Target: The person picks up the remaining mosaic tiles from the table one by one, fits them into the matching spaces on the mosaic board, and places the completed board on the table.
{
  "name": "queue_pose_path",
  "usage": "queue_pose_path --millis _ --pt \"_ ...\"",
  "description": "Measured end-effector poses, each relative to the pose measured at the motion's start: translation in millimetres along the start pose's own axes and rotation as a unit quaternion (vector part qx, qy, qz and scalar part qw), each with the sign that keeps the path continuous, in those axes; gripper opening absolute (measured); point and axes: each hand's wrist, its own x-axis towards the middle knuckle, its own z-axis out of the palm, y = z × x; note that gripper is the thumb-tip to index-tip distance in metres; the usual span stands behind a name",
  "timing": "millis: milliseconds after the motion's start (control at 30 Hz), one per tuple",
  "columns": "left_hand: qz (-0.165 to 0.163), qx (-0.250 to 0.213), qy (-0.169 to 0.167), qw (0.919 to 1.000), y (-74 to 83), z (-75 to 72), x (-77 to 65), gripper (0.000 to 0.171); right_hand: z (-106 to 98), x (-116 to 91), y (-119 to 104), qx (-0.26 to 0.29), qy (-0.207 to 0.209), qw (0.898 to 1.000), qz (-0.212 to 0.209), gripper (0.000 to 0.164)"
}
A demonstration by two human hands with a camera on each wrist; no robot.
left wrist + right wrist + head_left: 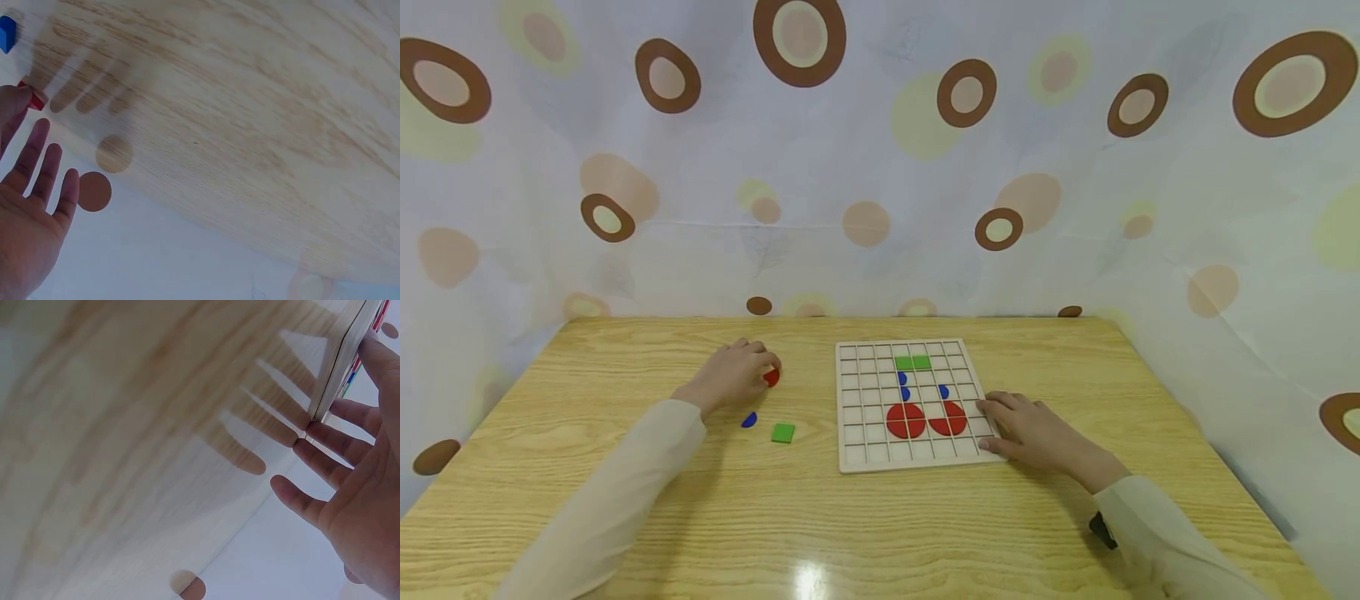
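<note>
My left hand pinches a red quarter-circle piece between thumb and index finger, at the table left of the board; its other fingers extend loosely in the left wrist view. Near that hand lie a blue half-circle piece and a green square piece. Fingers of my right hand touch the right edge of the white grid board, mostly straight in the right wrist view. On the board are green squares, three blue half circles, a full red circle and a red three-quarter circle.
The pieces and board lie on a light wood-grain table. A white curtain with brown, pink and yellow spots hangs behind and beside it. Something black shows under the right sleeve.
</note>
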Motion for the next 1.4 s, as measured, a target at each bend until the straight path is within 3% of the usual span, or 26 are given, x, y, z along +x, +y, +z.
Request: queue_pose_path --millis 533,900,1400 --pt "-0.007 0.01 0.003 0.9999 0.2 0.5 0.6 0.019 0.4 1.3 0.0 0.0 -0.002 1.0 -0.002 0.058" --pt "-0.022 0.008 0.006 0.9997 -0.2 1.4 -2.6 0.022 0.1 1.2 -0.5 0.003 -0.007 1.0 0.003 0.058" --pt "-0.01 0.017 0.0 0.9998 -0.9 -1.3 -4.9 0.021 -0.4 0.2 -0.7 0.006 -0.009 1.0 0.005 0.058"
